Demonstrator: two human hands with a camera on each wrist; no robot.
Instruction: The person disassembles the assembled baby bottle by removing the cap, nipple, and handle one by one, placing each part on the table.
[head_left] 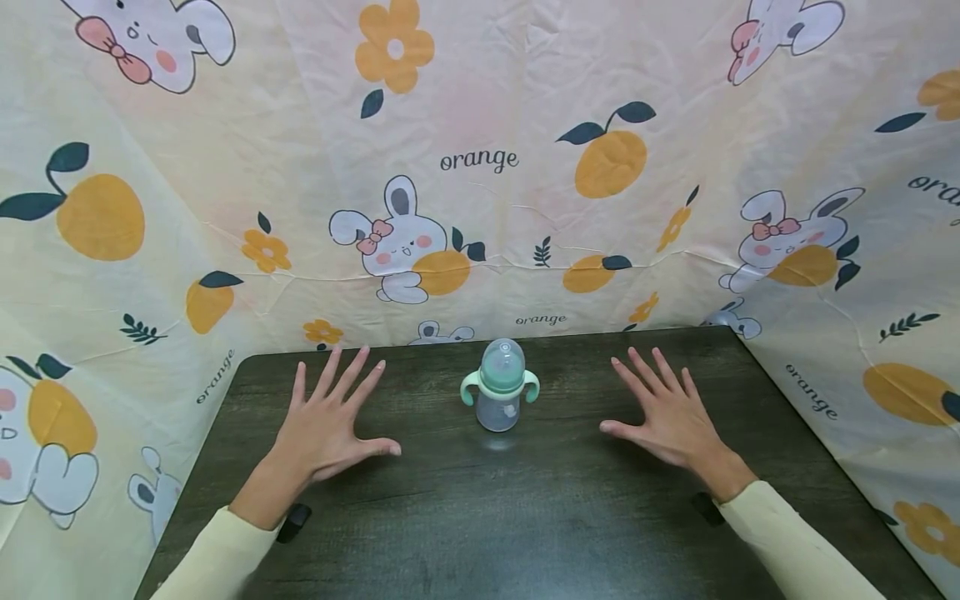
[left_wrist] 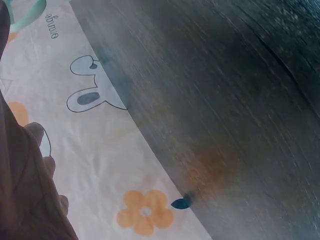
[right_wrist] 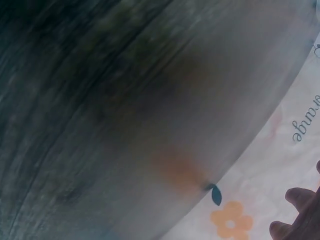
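A small baby bottle (head_left: pixel 500 386) with a mint-green teat and two side handles stands upright on the dark wooden table (head_left: pixel 525 517), near its far edge. My left hand (head_left: pixel 330 421) lies flat on the table to the bottle's left, fingers spread and straight. My right hand (head_left: pixel 667 412) lies flat to the bottle's right in the same way. Neither hand touches the bottle. In the left wrist view only the edge of my left hand (left_wrist: pixel 22 190) and a bit of the green handle (left_wrist: pixel 22 15) show. The right wrist view catches fingertips (right_wrist: pixel 300 215) at the corner.
A cream cloth (head_left: pixel 480 167) printed with rabbits, oranges and flowers walls in the table at the back and both sides. Long pale-yellow sleeves (head_left: pixel 217 550) cover both forearms. The table's near half holds nothing but my arms.
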